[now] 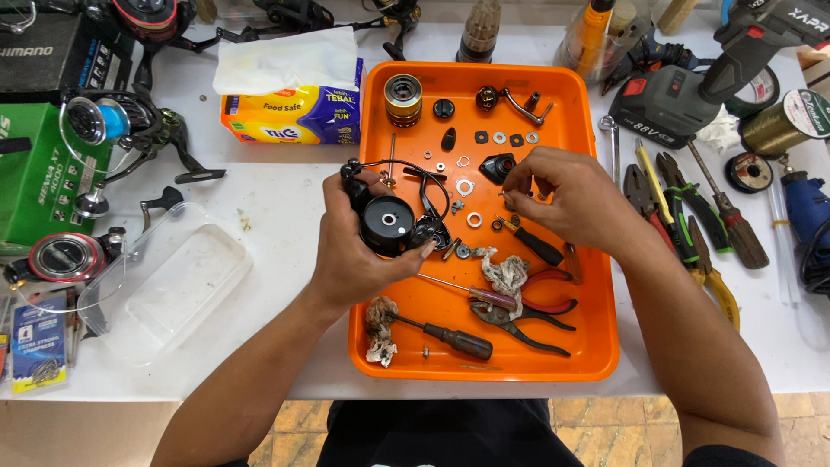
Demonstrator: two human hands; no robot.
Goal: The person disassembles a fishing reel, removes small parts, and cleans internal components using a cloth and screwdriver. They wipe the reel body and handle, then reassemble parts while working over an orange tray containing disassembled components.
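Left hand (350, 246): fingers clamped around black reel body (389, 223), above orange tray (596, 346).
Right hand (566, 195): fingertips pinched on a small part (too small to identify), at reel's 3 o'clock.

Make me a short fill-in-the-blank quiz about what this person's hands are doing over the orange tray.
1. The left hand holds a black fishing reel body over the ____ tray.
2. The right hand pinches a small part that is too tiny to ____.
3. The gold spool stands in the tray's far ____ corner.
4. The red-handled pliers lie ____ the tray.

Missing words: orange; identify; left; inside
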